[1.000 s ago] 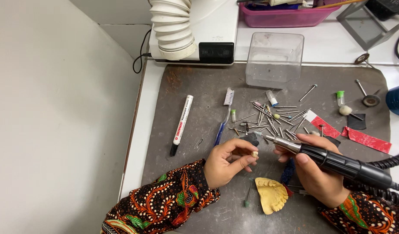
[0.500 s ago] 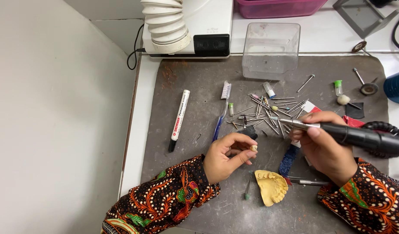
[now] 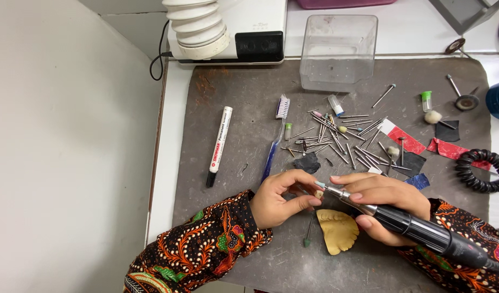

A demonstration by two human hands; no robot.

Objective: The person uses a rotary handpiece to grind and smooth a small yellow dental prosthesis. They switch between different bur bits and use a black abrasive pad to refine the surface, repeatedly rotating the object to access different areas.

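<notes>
My left hand [image 3: 284,198] pinches a small tooth-like piece [image 3: 319,193] between thumb and fingers. My right hand [image 3: 387,203] grips a black and silver rotary handpiece [image 3: 417,228], its tip touching that small piece. Just below both hands a yellow dental cast [image 3: 337,230] lies on the dark grey mat [image 3: 244,114]. A green-tipped bur [image 3: 308,236] lies beside the cast. A black coiled cord [image 3: 480,171] runs off to the right.
Several loose burs [image 3: 341,135] are scattered mid-mat, with a blue toothbrush [image 3: 275,138] and a white marker [image 3: 219,146] to their left. A clear plastic box [image 3: 339,51] and a white ribbed suction hose [image 3: 198,27] stand at the back. Red, black and blue paper scraps [image 3: 406,141] lie right.
The view has shifted so the hands sit lower in frame. My right hand has brought the handpiece tip down from the bur pile to the small piece in my left fingers.
</notes>
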